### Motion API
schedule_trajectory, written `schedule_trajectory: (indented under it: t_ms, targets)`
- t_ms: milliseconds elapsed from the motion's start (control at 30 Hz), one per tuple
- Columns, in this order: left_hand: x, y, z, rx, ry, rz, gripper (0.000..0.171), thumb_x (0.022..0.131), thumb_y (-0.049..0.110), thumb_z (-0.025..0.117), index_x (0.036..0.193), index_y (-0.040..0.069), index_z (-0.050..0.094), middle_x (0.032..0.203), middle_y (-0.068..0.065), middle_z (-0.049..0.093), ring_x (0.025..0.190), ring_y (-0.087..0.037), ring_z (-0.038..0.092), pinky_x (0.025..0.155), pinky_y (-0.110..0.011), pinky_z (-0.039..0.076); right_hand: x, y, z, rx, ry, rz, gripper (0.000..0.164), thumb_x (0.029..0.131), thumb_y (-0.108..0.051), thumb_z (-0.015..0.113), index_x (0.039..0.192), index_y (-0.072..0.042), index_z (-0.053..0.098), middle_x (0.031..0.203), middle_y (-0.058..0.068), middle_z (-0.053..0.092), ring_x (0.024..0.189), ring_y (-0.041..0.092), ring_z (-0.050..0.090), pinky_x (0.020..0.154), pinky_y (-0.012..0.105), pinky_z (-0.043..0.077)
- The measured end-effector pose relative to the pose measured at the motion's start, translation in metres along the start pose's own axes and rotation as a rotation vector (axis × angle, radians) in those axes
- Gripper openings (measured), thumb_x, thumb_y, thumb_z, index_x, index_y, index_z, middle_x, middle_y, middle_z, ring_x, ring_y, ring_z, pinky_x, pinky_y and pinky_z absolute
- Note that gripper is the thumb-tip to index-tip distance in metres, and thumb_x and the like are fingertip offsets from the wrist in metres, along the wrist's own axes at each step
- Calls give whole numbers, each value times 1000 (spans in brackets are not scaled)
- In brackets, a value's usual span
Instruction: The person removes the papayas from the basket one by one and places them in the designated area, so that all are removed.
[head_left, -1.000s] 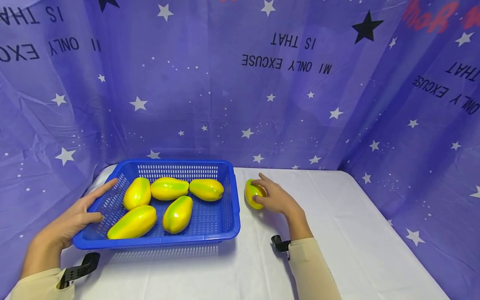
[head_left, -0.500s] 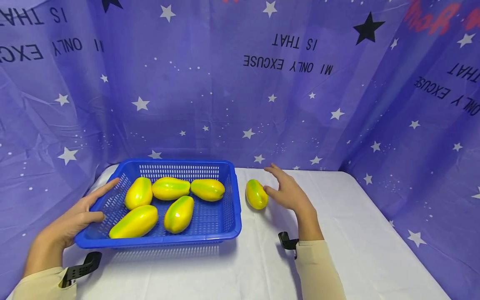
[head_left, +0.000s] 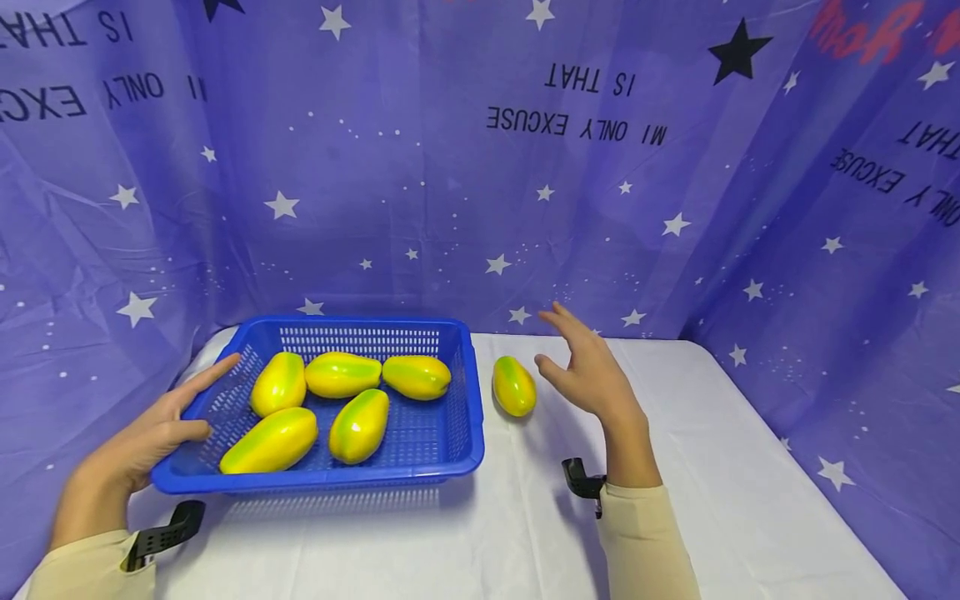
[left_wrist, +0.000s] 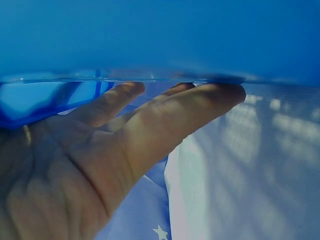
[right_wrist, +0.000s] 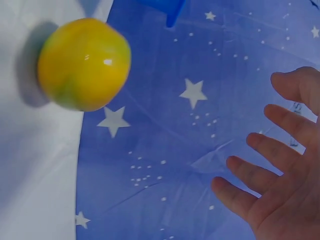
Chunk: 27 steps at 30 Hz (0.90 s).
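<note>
My left hand (head_left: 153,433) grips the left side of a blue plastic basket (head_left: 315,479), its thumb over the rim. In the left wrist view, fingers (left_wrist: 170,117) reach along the underside of a blue surface. Several shiny yellow-green papayas lie in the basket, among them one papaya (head_left: 358,427) near the middle. Another papaya (head_left: 514,387) lies on the white cloth just right of the basket. My right hand (head_left: 600,379) hovers right of this papaya, apart from it, fingers spread and holding nothing. The right wrist view shows a clear gap between them.
A white cloth (head_left: 720,492) covers the table. Purple star-printed curtains (head_left: 450,192) hang behind it and along both sides. A black wrist camera mount sits on each forearm.
My right hand has let go of the papaya on the cloth and drawn back up and to the right, fingers spreading. The left hand and basket have stayed almost still.
</note>
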<state>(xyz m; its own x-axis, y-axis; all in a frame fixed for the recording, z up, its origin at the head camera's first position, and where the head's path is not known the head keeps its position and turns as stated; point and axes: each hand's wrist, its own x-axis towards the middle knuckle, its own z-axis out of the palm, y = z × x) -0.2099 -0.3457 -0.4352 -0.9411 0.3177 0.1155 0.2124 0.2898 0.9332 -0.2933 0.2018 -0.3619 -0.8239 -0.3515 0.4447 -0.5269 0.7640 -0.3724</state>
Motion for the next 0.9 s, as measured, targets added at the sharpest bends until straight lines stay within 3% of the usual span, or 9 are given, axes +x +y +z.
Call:
schedule_trajectory:
  t_ms: [200,467,567,733,900]
  targets:
    - [0,0,-1,-31,-3,-6,93,79,-9,48,158,25,13,152,2,15,104,-12,51,73,-32,55,1,-19,-5,-13,2,-23,61,88,-28,64,145,-21,46,156,1,29,140,28,32,107,58,30]
    - [0,0,-1,-33,7,-25,93,79,-7,48,158,27,13,158,1,5,110,-12,43,76,-29,52,1,-43,2,-20,-27,-80,64,87,-28,66,147,-22,44,157,4,28,144,25,22,109,55,28]
    - [-1,-3,0,-55,10,-41,93,79,-7,48,158,28,13,157,-1,6,108,-14,45,72,-31,54,2,-51,7,-26,-48,-112,65,87,-29,66,148,-22,43,157,5,28,144,27,22,108,56,30]
    - [-1,-2,1,-35,23,-29,93,78,-7,48,158,27,14,160,-1,2,111,-17,36,63,-31,54,4,-63,13,-39,-71,-123,65,88,-32,66,148,-23,42,158,2,26,144,28,22,108,55,31]
    - [0,1,-2,-28,21,-38,93,78,-6,48,158,28,14,161,-8,-1,112,-18,38,68,-31,54,13,-77,15,-74,-118,-139,66,88,-34,66,149,-25,41,158,2,25,145,28,21,109,53,28]
